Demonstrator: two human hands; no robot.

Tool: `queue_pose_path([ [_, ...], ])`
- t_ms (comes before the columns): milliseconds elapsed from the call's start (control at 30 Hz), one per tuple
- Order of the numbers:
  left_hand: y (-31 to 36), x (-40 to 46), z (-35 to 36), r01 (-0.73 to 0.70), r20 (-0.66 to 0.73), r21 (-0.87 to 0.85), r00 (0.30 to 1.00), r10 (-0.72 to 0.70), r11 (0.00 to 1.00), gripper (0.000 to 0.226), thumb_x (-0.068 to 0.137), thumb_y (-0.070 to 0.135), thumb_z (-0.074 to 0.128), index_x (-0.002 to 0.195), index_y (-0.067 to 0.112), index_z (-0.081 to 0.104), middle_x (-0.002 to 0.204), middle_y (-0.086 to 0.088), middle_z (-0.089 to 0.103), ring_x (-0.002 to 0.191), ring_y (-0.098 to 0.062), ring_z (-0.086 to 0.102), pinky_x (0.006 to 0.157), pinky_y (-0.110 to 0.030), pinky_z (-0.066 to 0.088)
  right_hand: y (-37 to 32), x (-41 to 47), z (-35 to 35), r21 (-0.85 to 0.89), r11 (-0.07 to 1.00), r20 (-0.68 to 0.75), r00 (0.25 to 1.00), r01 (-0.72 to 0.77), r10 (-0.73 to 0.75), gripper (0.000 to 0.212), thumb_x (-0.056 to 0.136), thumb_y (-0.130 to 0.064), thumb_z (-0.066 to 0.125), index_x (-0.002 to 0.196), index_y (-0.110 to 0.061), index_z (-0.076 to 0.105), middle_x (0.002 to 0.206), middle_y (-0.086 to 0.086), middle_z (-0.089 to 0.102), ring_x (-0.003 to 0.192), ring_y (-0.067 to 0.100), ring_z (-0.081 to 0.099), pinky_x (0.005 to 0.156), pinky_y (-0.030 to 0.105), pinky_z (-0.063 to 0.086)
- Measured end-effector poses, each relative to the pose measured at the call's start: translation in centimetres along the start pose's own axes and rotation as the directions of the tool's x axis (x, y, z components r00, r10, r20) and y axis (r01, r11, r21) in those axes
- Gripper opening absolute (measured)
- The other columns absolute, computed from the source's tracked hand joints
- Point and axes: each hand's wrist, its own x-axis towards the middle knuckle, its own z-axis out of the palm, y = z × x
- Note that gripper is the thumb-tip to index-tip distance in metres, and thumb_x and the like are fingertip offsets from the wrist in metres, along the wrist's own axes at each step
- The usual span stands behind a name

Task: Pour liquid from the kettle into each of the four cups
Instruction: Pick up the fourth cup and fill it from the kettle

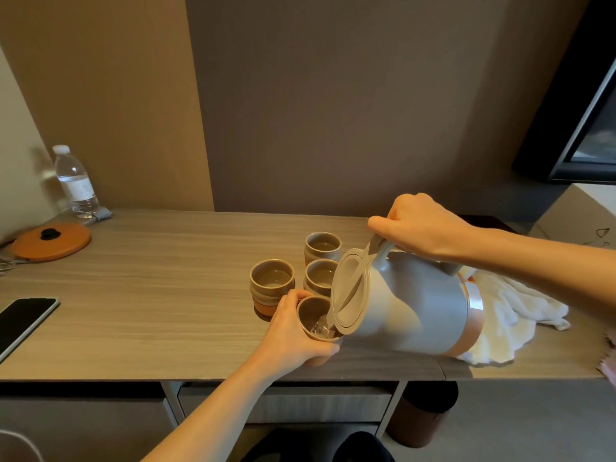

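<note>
Three brown ceramic cups (272, 283) look filled; right hand (420, 225) grips the tilted grey kettle (410, 305), filling the last cup (313, 315) in curled left fingers (290, 323).

- The kettle (410, 305) hides part of the white towel (520, 315).
- The left hand (293, 331) covers the near cup's (316, 315) side.
- The phone (23, 323) is cut off at the left edge.

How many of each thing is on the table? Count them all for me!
Cups: 4
Kettle: 1
Water bottle: 1
Orange lid: 1
Phone: 1
White towel: 1
Total: 9
</note>
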Motion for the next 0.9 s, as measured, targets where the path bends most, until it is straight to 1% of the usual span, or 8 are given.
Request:
queue_pose_path([
  [100, 0.1, 0.0, 0.1, 0.005, 0.006, 0.003, 1.0, -0.005, 1.0, 0.08, 0.042, 0.044, 0.09, 0.108, 0.041, 0.045, 0.114, 0.013, 0.057, 0.107, -0.003, 0.056, 0.086, -0.022, 0.051, 0.0, 0.1, 0.0, -0.002, 1.0, 0.006, 1.0, 0.007, -0.007, 0.053, 0.085, -0.04, 0.048, 0.039, -0.019, 0.033, 0.028, -0.003, 0.028, 0.031, 0.013, 0.025, 0.034, 0.015, 0.021],
  [200, 0.1, 0.0, 0.1, 0.013, 0.018, -0.008, 1.0, -0.013, 1.0, 0.081, 0.043, 0.043, 0.09, 0.11, 0.039, 0.045, 0.115, 0.012, 0.057, 0.107, -0.004, 0.056, 0.085, -0.021, 0.049, 0.0, 0.2, 0.1, 0.01, 1.0, 0.009, 1.0, 0.02, -0.02, 0.053, 0.087, -0.04, 0.047, 0.04, -0.016, 0.039, 0.036, -0.006, 0.028, 0.037, 0.011, 0.027, 0.04, 0.023, 0.027],
  [267, 0.2, 0.0, 0.1, 0.016, 0.022, -0.014, 1.0, -0.016, 1.0, 0.081, 0.044, 0.041, 0.091, 0.11, 0.038, 0.045, 0.115, 0.012, 0.057, 0.107, -0.004, 0.056, 0.085, -0.02, 0.049, -0.1, 0.3, 0.1, 0.012, 1.0, 0.013, 1.0, 0.019, -0.019, 0.052, 0.087, -0.04, 0.046, 0.042, -0.015, 0.042, 0.039, -0.002, 0.031, 0.039, 0.013, 0.029, 0.042, 0.026, 0.029],
  [400, 0.4, 0.0, 0.1, 0.017, 0.021, -0.017, 1.0, -0.017, 1.0, 0.08, 0.045, 0.039, 0.091, 0.111, 0.037, 0.046, 0.115, 0.011, 0.057, 0.108, -0.005, 0.056, 0.087, -0.022, 0.049, -0.1, 0.3, 0.0, 0.01, 1.0, 0.012, 0.999, 0.029, -0.029, 0.053, 0.087, -0.039, 0.046, 0.04, -0.016, 0.041, 0.038, -0.003, 0.029, 0.039, 0.012, 0.028, 0.041, 0.026, 0.028],
  [467, 0.4, 0.0, 0.0, 0.019, 0.024, -0.024, 1.0, -0.018, 1.0, 0.08, 0.045, 0.039, 0.091, 0.111, 0.037, 0.045, 0.115, 0.011, 0.057, 0.108, -0.005, 0.055, 0.086, -0.021, 0.049, -0.3, 0.3, -0.1, 0.001, 0.999, 0.005, 0.999, 0.032, -0.032, 0.053, 0.086, -0.038, 0.047, 0.039, -0.017, 0.038, 0.036, -0.006, 0.026, 0.038, 0.012, 0.025, 0.04, 0.025, 0.026],
  [600, 0.5, -0.1, 0.1, 0.022, 0.028, -0.038, 0.999, -0.021, 0.999, 0.08, 0.044, 0.039, 0.09, 0.111, 0.038, 0.045, 0.115, 0.011, 0.056, 0.108, -0.005, 0.055, 0.088, -0.022, 0.049, -0.6, 0.5, -0.3, -0.022, 0.999, 0.006, 0.999, 0.034, -0.034, 0.053, 0.084, -0.038, 0.048, 0.037, -0.019, 0.032, 0.026, -0.002, 0.023, 0.037, 0.012, 0.021, 0.039, 0.024, 0.023],
  [833, 0.4, -0.2, 0.0, 0.029, 0.024, -0.049, 0.999, -0.028, 0.998, 0.08, 0.044, 0.038, 0.091, 0.11, 0.038, 0.046, 0.115, 0.011, 0.057, 0.108, -0.005, 0.055, 0.087, -0.021, 0.048, -1.2, 0.7, -0.5, -0.032, 0.998, 0.013, 0.999, 0.053, -0.053, 0.052, 0.083, -0.037, 0.048, 0.039, -0.019, 0.029, 0.029, -0.004, 0.019, 0.037, 0.011, 0.019, 0.04, 0.026, 0.021],
  [900, 0.4, -0.1, 0.0, 0.039, 0.023, -0.056, 0.999, -0.037, 0.998, 0.08, 0.044, 0.037, 0.092, 0.11, 0.037, 0.046, 0.115, 0.011, 0.057, 0.108, -0.005, 0.055, 0.087, -0.022, 0.048, -1.4, 0.8, -0.5, -0.042, 0.997, 0.016, 0.998, 0.059, -0.058, 0.052, 0.084, -0.038, 0.048, 0.039, -0.02, 0.029, 0.027, -0.002, 0.022, 0.036, 0.011, 0.019, 0.038, 0.023, 0.02],
])
